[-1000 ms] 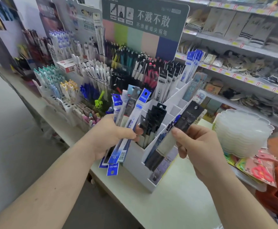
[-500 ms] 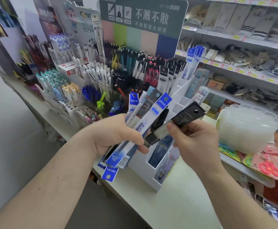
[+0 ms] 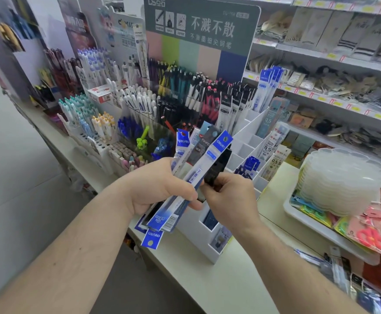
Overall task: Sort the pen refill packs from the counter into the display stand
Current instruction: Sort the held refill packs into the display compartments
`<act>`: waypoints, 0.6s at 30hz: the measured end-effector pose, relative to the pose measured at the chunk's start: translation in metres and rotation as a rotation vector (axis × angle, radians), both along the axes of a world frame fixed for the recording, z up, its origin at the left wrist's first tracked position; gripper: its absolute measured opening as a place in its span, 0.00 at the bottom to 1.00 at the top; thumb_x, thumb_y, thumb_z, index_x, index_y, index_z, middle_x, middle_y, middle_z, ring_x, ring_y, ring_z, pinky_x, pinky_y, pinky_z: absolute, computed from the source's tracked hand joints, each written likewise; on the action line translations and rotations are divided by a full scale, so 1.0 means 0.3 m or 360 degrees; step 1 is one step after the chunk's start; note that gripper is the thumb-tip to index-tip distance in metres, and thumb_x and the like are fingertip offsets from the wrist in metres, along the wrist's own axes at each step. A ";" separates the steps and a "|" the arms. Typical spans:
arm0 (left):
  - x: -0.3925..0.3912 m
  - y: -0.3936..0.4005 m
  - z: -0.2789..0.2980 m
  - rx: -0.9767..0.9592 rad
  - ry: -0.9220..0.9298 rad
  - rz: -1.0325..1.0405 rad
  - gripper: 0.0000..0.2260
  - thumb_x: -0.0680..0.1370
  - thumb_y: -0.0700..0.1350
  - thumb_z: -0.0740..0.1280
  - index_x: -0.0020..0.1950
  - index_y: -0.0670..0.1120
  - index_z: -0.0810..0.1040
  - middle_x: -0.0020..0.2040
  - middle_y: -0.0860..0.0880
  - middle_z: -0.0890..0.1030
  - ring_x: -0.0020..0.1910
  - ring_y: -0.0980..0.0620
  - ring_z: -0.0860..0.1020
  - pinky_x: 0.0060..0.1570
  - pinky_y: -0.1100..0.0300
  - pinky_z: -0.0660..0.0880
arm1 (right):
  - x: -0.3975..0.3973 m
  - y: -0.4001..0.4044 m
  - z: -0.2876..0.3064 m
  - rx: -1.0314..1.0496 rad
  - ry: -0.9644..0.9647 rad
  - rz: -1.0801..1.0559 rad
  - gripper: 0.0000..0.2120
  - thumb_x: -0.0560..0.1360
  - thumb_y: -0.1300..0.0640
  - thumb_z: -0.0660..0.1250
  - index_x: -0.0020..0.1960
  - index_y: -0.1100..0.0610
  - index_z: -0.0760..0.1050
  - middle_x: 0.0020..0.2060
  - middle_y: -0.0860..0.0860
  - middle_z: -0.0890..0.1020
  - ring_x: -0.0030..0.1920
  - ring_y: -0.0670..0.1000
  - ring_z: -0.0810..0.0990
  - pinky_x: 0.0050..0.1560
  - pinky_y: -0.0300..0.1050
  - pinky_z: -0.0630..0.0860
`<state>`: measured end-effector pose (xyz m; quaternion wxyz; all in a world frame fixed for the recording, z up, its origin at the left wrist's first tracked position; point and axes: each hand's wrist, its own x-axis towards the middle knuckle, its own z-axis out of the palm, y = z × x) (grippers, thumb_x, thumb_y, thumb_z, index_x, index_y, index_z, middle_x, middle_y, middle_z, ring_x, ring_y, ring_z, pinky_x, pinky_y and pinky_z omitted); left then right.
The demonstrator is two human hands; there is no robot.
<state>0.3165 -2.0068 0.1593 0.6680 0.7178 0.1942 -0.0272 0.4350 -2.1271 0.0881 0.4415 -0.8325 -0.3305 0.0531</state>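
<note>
Arms: both bare to the frame edge, no sleeves showing.
Left hand (image 3: 160,184): bare, ungloved.
Right hand (image 3: 230,198): bare, ungloved.

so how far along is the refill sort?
Partly done: the display stand already holds packs in several slots. In hand: left hand grips a fan of refill packs; right hand pinches a black pack. Left: those, and the empty slots.
</note>
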 end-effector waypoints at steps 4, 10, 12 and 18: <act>-0.008 -0.012 0.007 0.0174 -0.0006 0.0043 0.13 0.63 0.40 0.74 0.46 0.44 0.78 0.46 0.36 0.83 0.50 0.37 0.84 0.54 0.43 0.81 | 0.004 0.011 -0.014 -0.0165 -0.0026 0.0021 0.09 0.74 0.49 0.71 0.44 0.55 0.84 0.37 0.50 0.85 0.38 0.54 0.82 0.41 0.52 0.81; -0.026 -0.024 0.035 0.0189 -0.0122 0.0123 0.15 0.62 0.38 0.75 0.46 0.40 0.80 0.45 0.37 0.84 0.44 0.39 0.84 0.50 0.46 0.82 | 0.015 0.001 -0.012 -0.0130 0.0113 0.0020 0.09 0.73 0.47 0.72 0.42 0.52 0.85 0.33 0.45 0.84 0.35 0.48 0.81 0.38 0.50 0.80; -0.027 -0.031 0.043 0.0104 -0.0208 0.0185 0.17 0.62 0.36 0.74 0.50 0.38 0.80 0.46 0.39 0.85 0.41 0.44 0.84 0.43 0.52 0.83 | 0.022 -0.021 0.011 -0.0160 0.0181 0.0047 0.08 0.72 0.46 0.73 0.38 0.50 0.83 0.26 0.42 0.79 0.30 0.44 0.76 0.33 0.44 0.73; 0.010 -0.081 0.043 -0.0144 -0.0450 0.0173 0.08 0.62 0.37 0.75 0.38 0.44 0.83 0.33 0.42 0.81 0.32 0.48 0.81 0.35 0.57 0.80 | 0.033 -0.142 0.151 0.0313 0.0147 -0.0094 0.04 0.74 0.53 0.72 0.41 0.52 0.84 0.29 0.45 0.81 0.32 0.45 0.78 0.38 0.46 0.76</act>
